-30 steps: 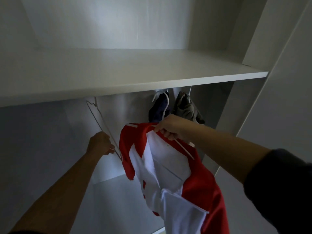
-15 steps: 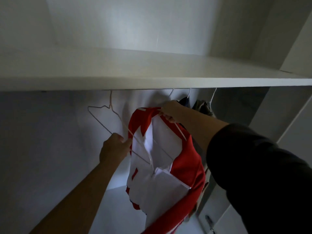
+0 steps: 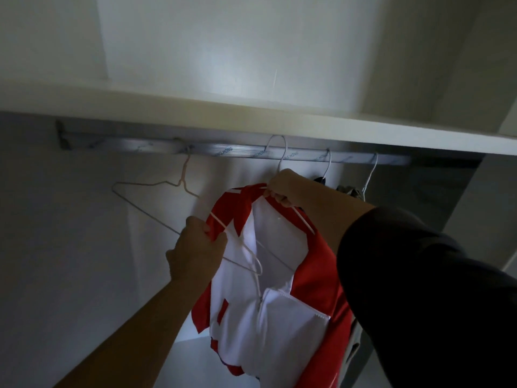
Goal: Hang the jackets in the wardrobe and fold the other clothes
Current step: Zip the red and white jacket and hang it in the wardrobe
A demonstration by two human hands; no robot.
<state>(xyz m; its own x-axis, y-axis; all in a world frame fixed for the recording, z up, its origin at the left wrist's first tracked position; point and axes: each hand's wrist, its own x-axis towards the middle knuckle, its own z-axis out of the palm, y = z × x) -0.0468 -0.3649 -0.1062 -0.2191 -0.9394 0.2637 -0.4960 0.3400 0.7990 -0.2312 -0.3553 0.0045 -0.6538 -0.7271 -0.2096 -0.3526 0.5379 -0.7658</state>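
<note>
Red & white jacket (image 3: 279, 317) is inside the wardrobe, draped on a white hanger (image 3: 303, 224) just under the rail (image 3: 156, 145), w/ both hands on it. Right grip (image 3: 282, 190) is closed round the hanger neck & collar. The hook (image 3: 285, 149) sticks up above it, level w/ the rail; can't tell if it's seated over the rail or just in front. Left grip (image 3: 195, 249) is closed on the jacket's left shoulder end, and the lower wire of an empty hanger (image 3: 183, 175) looks caught in the same hold. Step in hand, I'd say: hanging this jacket, nearly there. Next move prob. needs the hook dropped fully onto the rail, the empty hanger's wire kept free of the fabric, then both grips let go & the shoulders squared. To the right, two more hangers on the rail carry a dark garment (image 3: 320, 180) & a grey-green one (image 3: 347, 190), near the right grip. White shelf (image 3: 195, 107) sits right above the rail. Writing: repeated print along the rail, legible part approx. "…NG HONG", rest too blurred. No label readable on the jacket.
</note>
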